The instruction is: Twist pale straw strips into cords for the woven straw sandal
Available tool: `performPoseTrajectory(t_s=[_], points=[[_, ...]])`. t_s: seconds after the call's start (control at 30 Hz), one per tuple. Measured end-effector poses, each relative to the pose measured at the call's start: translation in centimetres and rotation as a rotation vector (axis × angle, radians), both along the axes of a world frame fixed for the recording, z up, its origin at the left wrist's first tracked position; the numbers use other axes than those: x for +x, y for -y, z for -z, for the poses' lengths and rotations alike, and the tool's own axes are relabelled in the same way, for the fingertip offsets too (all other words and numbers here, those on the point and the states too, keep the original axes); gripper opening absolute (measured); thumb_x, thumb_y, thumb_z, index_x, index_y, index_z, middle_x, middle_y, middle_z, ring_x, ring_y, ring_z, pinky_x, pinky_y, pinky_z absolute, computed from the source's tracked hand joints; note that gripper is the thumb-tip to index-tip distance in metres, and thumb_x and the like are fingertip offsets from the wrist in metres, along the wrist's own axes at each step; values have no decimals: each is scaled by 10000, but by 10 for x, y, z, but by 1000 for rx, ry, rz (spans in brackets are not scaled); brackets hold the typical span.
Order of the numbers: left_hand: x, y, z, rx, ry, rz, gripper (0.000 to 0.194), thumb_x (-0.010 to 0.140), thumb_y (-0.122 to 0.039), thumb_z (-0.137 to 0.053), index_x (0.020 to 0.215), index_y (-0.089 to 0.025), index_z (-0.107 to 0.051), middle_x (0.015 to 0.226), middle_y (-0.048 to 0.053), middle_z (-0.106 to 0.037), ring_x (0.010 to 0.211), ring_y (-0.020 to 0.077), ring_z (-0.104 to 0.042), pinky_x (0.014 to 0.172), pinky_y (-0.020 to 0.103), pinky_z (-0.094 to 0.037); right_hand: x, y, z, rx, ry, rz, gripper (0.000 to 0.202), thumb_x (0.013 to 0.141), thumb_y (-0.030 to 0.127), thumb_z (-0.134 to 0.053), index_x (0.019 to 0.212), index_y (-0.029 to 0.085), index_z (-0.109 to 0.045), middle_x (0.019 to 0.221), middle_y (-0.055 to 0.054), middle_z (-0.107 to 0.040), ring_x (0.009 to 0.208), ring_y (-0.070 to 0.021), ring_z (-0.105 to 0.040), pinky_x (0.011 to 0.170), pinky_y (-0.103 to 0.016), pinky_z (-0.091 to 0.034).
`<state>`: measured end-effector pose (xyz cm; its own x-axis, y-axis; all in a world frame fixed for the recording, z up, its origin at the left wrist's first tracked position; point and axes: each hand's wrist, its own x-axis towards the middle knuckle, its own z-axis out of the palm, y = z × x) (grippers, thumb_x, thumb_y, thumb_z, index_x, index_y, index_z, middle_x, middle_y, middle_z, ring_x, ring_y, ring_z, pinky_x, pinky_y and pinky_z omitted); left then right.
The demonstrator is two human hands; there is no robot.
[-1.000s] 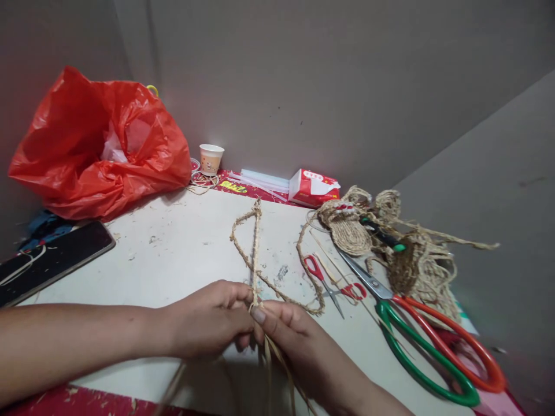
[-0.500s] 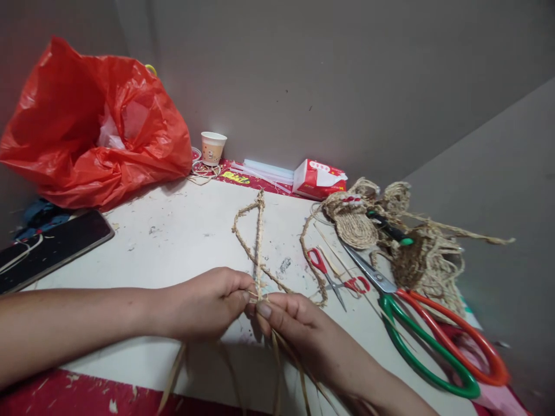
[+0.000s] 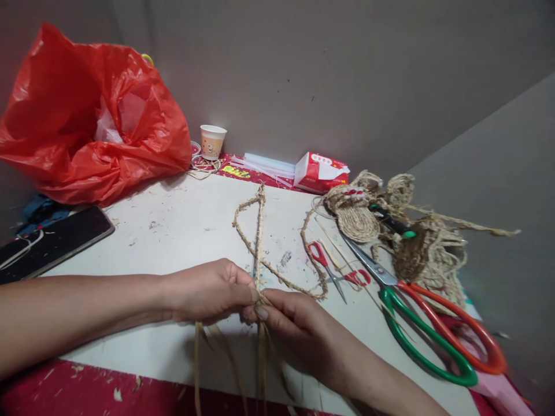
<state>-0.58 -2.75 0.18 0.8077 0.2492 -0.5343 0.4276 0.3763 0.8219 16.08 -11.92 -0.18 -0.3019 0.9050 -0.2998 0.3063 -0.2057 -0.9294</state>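
Observation:
A thin braided straw cord (image 3: pixel 259 237) runs up the white board from between my hands, then loops off to the left and curves right across the board. My left hand (image 3: pixel 217 292) is closed, thumb and fingers pinching the cord's near end. Right beside it, my right hand (image 3: pixel 288 318) pinches the same end from the other side, thumb on top. Several loose straw strands (image 3: pixel 262 370) hang down from the hands toward the board's front edge. The exact crossing of strands is hidden by my fingers.
Large scissors (image 3: pixel 416 329) and small red scissors (image 3: pixel 332 268) lie to the right, below a heap of coiled straw braid (image 3: pixel 358 222). Left are a red plastic bag (image 3: pixel 143 138) and a phone (image 3: pixel 65 242). A paper cup (image 3: pixel 212 143) and tissue pack (image 3: pixel 321 173) stand behind.
My fingers have shifted slightly at the cord's near end, the left thumb moving closer to the right. The hanging strands have swung into new positions. The view has tilted a little.

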Motion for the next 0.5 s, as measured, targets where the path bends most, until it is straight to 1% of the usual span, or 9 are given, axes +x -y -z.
performPoseTrajectory(t_s=[0.1, 0.23, 0.3, 0.37, 0.43, 0.5], points=[[0, 3, 0, 138, -6, -3, 279, 826, -377, -475, 645, -167, -503, 459, -77, -327, 387, 51, -227, 368, 203, -146, 2, 0, -5, 9, 88, -7, 254, 916, 301, -450, 700, 180, -512, 677, 26, -486, 631, -110, -408, 609, -214, -344], [1, 5, -2, 190, 17, 13, 321, 854, -377, -431, 614, -164, -445, 501, -74, -294, 444, 52, -217, 413, 203, -169, 8, 0, -8, 57, 213, 16, 302, 915, 351, -459, 662, 188, -473, 640, 31, -481, 589, -105, -396, 561, -212, -317], [1, 6, -2, 216, 27, 18, 331, 865, -382, -418, 620, -161, -448, 511, -74, -276, 460, 54, -213, 428, 204, -170, 9, 1, -8, 86, 260, 18, 321, 913, 372, -463, 648, 191, -467, 612, 30, -469, 568, -106, -386, 539, -218, -300], [1, 8, -2, 244, 29, 23, 321, 870, -374, -415, 641, -156, -470, 521, -72, -284, 470, 55, -232, 438, 200, -181, 8, 3, -7, 47, 219, 26, 342, 908, 390, -467, 631, 192, -439, 582, 35, -416, 543, -101, -344, 512, -219, -277], [0, 10, -2, 260, 42, 21, 296, 871, -341, -418, 652, -153, -484, 529, -71, -295, 475, 54, -245, 440, 195, -189, 3, 4, -5, -79, 76, 64, 363, 901, 423, -459, 624, 194, -404, 567, 45, -344, 516, -92, -279, 475, -218, -245], [0, 12, -1, 258, 66, 12, 273, 871, -297, -415, 664, -147, -510, 535, -69, -326, 477, 53, -263, 441, 188, -201, -5, 6, -4, -226, -78, 134, 380, 886, 460, -445, 618, 199, -374, 547, 56, -280, 494, -87, -218, 442, -223, -202]])
